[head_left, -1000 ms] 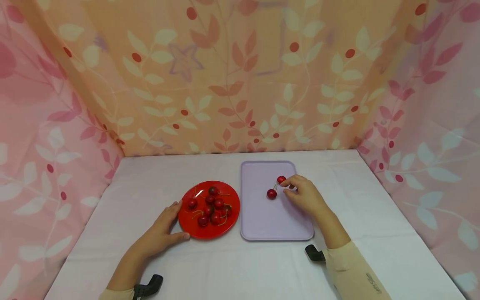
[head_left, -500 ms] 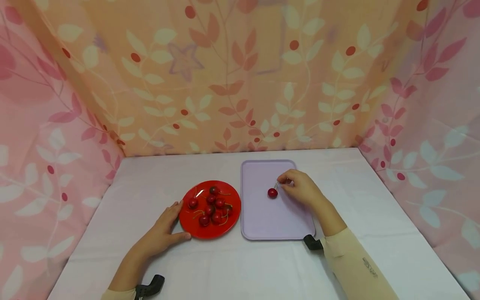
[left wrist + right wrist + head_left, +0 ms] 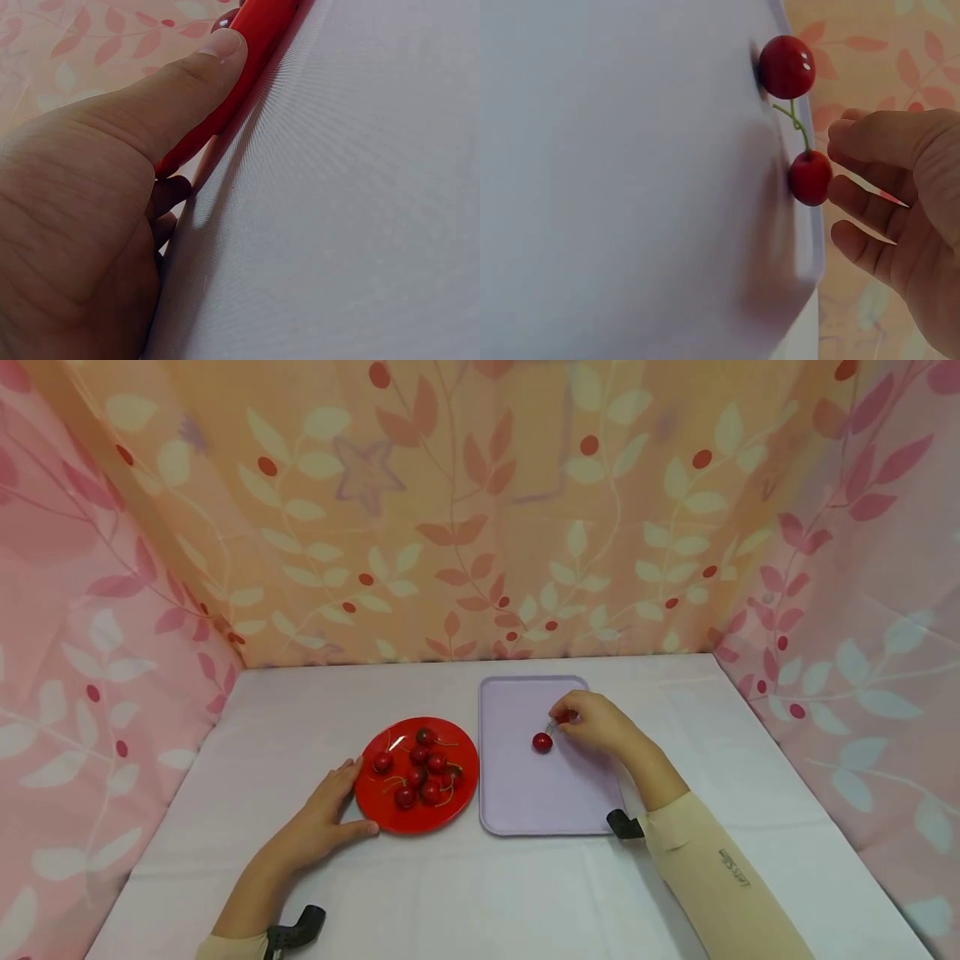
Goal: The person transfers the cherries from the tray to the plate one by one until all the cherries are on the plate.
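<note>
A pair of red cherries joined by a green stem lies on the lilac tray (image 3: 540,793). The near cherry (image 3: 542,742) lies free on the tray. My right hand (image 3: 592,722) covers the far one in the head view. In the right wrist view my curled fingertips (image 3: 847,196) hold the far cherry (image 3: 810,178), and the stem runs to the free cherry (image 3: 786,66). The red plate (image 3: 420,822) carries several stemmed cherries (image 3: 420,772). My left hand (image 3: 326,814) rests flat on the table against the plate's left edge, its thumb (image 3: 187,82) lying along the rim (image 3: 262,30).
The plate and tray stand side by side on a table under a white cloth (image 3: 487,893). Leaf-patterned fabric walls (image 3: 480,527) close the back and both sides. A black camera mount (image 3: 622,824) sits at my right wrist by the tray's front right corner.
My right hand has slid slightly left over the far cherry, which showed beside the fingertips a second ago. The near cherry, the plate and my left hand have stayed put.
</note>
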The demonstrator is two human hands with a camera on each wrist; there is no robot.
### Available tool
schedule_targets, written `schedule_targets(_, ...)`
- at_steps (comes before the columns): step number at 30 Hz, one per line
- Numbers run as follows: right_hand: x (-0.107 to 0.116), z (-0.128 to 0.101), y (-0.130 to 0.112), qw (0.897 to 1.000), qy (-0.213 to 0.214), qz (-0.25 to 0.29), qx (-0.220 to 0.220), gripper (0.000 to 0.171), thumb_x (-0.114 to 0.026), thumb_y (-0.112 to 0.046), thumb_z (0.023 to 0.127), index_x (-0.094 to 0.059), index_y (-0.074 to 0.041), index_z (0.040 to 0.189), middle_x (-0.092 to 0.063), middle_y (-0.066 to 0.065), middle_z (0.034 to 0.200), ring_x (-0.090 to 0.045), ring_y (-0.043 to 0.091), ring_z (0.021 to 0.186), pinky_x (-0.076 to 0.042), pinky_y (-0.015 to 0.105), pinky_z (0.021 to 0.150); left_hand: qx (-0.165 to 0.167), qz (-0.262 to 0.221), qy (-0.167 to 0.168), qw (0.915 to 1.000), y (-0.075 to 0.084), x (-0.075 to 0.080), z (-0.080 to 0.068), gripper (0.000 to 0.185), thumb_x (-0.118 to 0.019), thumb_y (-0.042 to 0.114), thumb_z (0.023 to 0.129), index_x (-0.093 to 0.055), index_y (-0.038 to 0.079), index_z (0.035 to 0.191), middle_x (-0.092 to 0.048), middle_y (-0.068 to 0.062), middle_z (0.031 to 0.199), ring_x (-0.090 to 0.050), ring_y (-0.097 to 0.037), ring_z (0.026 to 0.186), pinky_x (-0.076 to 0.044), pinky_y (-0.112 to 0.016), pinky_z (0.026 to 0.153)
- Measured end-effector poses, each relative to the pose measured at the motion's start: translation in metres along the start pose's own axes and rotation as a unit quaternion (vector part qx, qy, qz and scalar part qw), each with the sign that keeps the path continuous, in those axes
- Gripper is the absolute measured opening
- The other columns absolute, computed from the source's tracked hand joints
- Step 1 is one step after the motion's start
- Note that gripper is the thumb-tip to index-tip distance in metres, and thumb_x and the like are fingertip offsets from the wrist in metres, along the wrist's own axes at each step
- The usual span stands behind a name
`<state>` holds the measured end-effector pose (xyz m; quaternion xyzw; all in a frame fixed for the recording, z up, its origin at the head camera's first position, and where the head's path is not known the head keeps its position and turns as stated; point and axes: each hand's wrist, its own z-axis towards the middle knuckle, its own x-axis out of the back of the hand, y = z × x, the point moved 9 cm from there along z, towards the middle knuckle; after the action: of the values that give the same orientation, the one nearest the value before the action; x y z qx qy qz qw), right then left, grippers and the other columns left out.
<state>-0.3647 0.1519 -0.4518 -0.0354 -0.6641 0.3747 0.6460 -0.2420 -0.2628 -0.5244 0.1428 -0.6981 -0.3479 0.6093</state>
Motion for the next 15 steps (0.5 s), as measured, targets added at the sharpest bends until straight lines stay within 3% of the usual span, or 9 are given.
schedule_targets(7, -0.01, 0.0, 0.004, 1.0, -0.005, 0.007, 0.003, 0.026, -0.074, 0.0, 0.086, -0.075, -0.006, 0.111, -0.073, 0.005, 0.105, -0.064, 0.022, 0.097, -0.053, 0.044, 0.093, 0.01, 0.003, -0.003, 0.9999, 0.002, -0.001, -0.001, 0.11, -0.081, 0.056, 0.08, -0.024, 0.016, 0.164, -0.022, -0.016, 0.169, -0.011, -0.044, 0.156, -0.014, -0.071, 0.121)
schedule_targets(15, -0.02, 0.004, 0.002, 0.999, -0.017, -0.027, 0.013, 0.03, -0.072, 0.002, 0.086, -0.076, -0.008, 0.114, -0.074, 0.004, 0.111, -0.067, 0.023, 0.108, -0.052, 0.045, 0.102, 0.011, 0.002, -0.001, 0.9999, 0.001, 0.001, -0.002, 0.109, -0.081, 0.057, 0.08, -0.024, 0.018, 0.164, -0.022, -0.015, 0.17, -0.01, -0.043, 0.157, -0.014, -0.072, 0.12)
